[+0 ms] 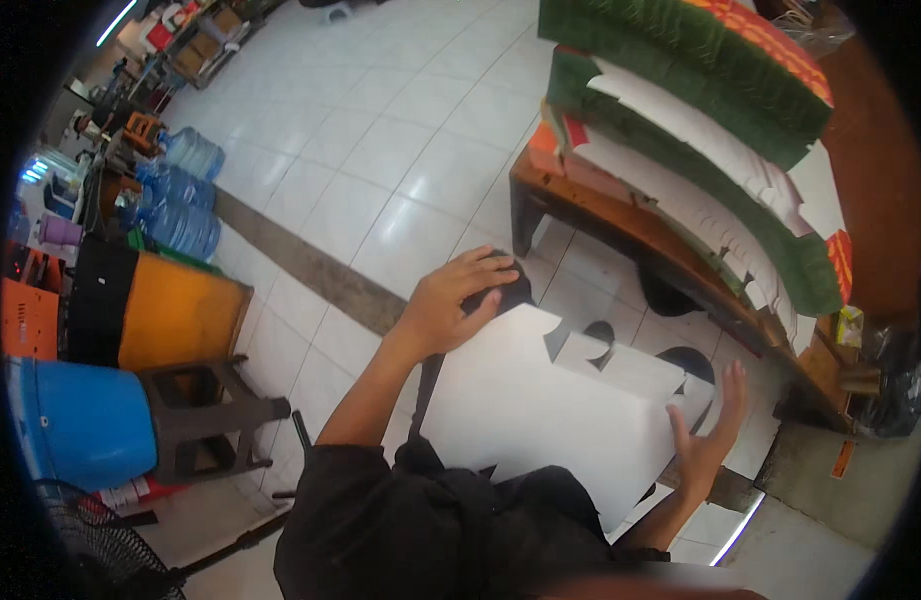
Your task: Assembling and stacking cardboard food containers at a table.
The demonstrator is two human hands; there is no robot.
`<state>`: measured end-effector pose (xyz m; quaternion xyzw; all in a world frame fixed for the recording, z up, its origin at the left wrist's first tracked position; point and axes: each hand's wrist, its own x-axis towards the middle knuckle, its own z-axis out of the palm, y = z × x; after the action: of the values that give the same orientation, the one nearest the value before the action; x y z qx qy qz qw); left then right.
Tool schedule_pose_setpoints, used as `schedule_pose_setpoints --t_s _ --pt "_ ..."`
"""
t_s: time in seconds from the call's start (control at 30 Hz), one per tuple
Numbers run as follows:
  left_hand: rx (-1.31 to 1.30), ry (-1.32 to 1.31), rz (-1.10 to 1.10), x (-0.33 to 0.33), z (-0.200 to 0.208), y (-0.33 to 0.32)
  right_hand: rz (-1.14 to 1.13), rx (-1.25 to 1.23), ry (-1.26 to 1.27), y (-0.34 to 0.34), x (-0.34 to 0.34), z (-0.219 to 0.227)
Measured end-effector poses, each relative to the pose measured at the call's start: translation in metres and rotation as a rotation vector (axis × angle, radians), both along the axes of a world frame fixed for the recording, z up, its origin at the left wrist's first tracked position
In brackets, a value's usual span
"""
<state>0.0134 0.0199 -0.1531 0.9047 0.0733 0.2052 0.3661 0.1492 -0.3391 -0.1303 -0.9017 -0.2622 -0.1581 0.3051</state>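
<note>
A white die-cut cardboard sheet (541,410) with cut-out tabs and notches along its far edge lies across my lap, over dark clothing. My left hand (456,300) rests at its far left corner, over a dark rounded shape (506,290); its fingers are stretched out and the thumb stands apart. By the right edge of the sheet is my right hand (709,430), thumb and fingers spread wide beside a folded flap. No grip on the sheet shows in either hand.
A wooden table (621,195) at the right bears stacked green and white card pieces (691,170). Leftward are a blue bin (86,420), a dark plastic stool (206,415), an orange-yellow box (181,310), large water bottles (181,210) and a fan (91,540). A black plastic bag (896,385) sits far right.
</note>
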Motion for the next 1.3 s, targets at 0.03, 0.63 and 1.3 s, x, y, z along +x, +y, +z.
schedule_pose_setpoints --t_s 0.03,0.63,1.3 --pt "-0.028 0.011 0.014 -0.006 -0.005 -0.004 0.055 0.038 -0.039 0.001 0.001 -0.003" --pt "0.376 -0.128 0.16 -0.029 0.01 -0.007 0.081 -0.046 -0.187 -0.001 -0.001 -0.024" --pt "0.315 -0.075 0.062 -0.018 0.028 -0.077 0.164 -0.296 -0.222 0.013 -0.015 -0.013"
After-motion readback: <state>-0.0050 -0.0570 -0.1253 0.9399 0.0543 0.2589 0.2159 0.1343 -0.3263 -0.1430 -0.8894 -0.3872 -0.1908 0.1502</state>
